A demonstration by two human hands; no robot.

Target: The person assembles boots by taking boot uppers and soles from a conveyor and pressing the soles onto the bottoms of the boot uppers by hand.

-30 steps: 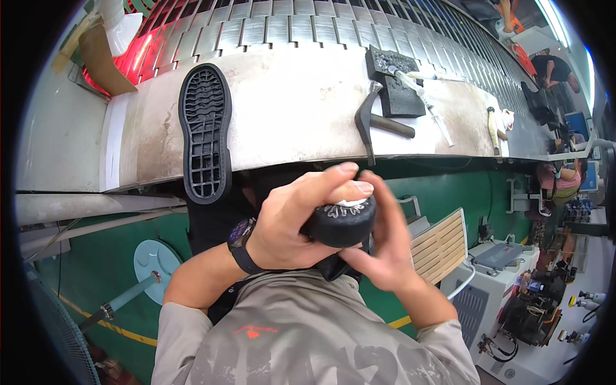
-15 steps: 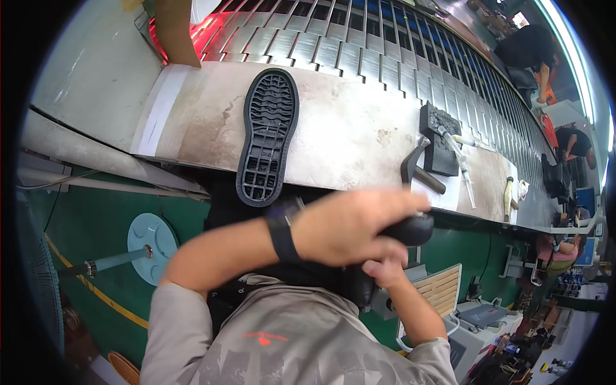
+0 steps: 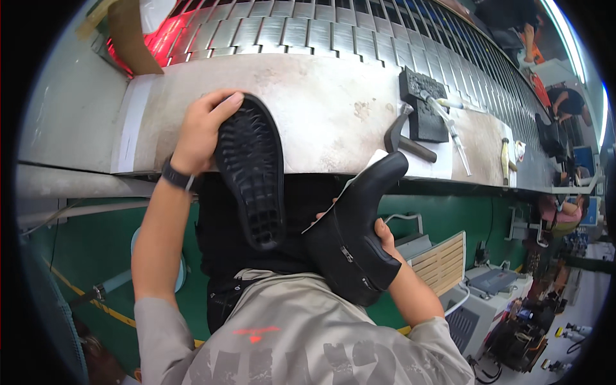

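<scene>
At the left, the left hand (image 3: 199,133) is closed on the edge of the black sole (image 3: 254,176), its thumb lying over the rim, and this sole reaches from above the bench (image 3: 321,96) to beyond its front edge. To the right, the right hand (image 3: 385,235) is wrapped around the black boot (image 3: 356,234) in front of the bench, its palm hidden behind; farther right, the hammer (image 3: 416,148) lies on the bench.
</scene>
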